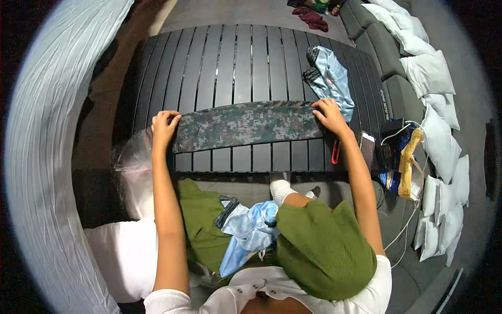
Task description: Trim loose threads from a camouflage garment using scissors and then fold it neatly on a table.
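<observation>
A long, flat strip of camouflage-patterned cloth [246, 124] lies across the near part of the black slatted table [230, 63]. My left hand [165, 124] pinches its left end, thumb and fingertips at the upper corner. At the opposite end, my right hand [331, 116] has its fingertips closed on the upper right corner. Just beyond the right hand lies a crumpled light-blue garment [333, 78] with dark trim. Another light-blue garment [248, 225] with dark edging rests in my lap between the green shorts' legs.
Beside my right forearm are a phone [367, 149], a red-handled tool [335, 152] and a blue-and-gold package [410, 162] with white cables. A clear plastic bag [137, 172] sits left of the table. White pillows [439, 131] line the grey sofa; dark red cloth [312, 19] lies beyond.
</observation>
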A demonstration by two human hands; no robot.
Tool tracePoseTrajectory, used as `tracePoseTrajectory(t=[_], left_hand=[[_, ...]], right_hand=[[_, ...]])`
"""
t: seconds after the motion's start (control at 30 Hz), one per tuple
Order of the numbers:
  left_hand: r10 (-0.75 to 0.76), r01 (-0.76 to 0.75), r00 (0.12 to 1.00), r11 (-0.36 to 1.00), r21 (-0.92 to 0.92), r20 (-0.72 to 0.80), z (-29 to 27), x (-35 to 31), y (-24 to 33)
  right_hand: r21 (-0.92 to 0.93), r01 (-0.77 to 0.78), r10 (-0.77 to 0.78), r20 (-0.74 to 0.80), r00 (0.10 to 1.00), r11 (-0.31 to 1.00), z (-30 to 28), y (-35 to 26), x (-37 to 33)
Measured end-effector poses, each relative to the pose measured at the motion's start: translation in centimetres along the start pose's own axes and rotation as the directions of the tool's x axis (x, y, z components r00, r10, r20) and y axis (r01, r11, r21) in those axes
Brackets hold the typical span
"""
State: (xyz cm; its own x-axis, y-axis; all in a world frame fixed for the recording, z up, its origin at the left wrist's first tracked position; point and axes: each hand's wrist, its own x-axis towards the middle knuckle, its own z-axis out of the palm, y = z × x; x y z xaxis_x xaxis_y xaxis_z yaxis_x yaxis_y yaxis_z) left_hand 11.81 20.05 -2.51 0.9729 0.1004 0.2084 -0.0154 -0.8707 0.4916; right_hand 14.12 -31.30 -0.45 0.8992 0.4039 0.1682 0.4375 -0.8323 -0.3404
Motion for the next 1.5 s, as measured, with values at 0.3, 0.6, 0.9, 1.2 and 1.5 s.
tracePoseTrajectory(t=[0.3,0.6,0.9,1.2,1.5], left_hand=[[0.076,-0.071,0.996,0.993,0.096,-0.044,-0.4,-0.8,1.2],[0.029,-0.038,0.998,0.984,0.176,0.050,-1.1,-1.3,0.3],[-0.169,0.327,0.905,0.863,-0.384,0.391,-1.3,-1.0,-3.1],[-0.240,0.387,0.890,0.846,-0.367,0.387,-0.8,-0.7,-4.8],[-0.267,0.386,0.897,0.863,-0.326,0.353,-0.6,-0.9,-4.8]], right_hand=[[-0.008,-0.054,0.054,0.024,0.998,0.999,0.2,0.4,0.0],[0.063,-0.080,0.077,0.045,0.996,0.995,-0.3,1.0,0.5],[0.636,-0.292,0.370,0.011,0.929,0.714,3.1,1.9,0.5],[0.473,-0.274,0.411,-0.213,0.886,0.837,3.6,0.4,0.8],[0.332,-0.218,0.330,-0.331,0.884,0.917,4.0,-0.2,0.9]])
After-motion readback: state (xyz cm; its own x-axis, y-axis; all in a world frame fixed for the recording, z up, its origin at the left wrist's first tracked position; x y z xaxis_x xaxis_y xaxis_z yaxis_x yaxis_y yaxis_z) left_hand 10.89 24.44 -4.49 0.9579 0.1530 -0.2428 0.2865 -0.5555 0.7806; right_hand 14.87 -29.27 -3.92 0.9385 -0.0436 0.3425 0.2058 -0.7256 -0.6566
